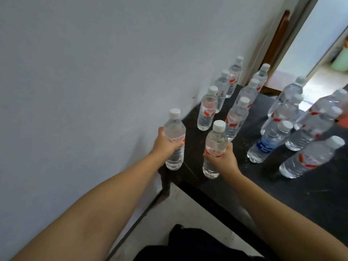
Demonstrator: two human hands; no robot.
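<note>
At the near corner of the table (293,193), left hand (165,146) and right hand (226,160) each grasp an upright water bottle, left bottle (174,131) and right bottle (215,142), heading two rows of bottles (208,108); judged next: seat both bases flat, in line, then release.

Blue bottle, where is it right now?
In the head view, the blue-label bottle stands on the black table, right of centre, just right of the bottle that the right hand holds, with a red-label bottle close on its right.
</note>
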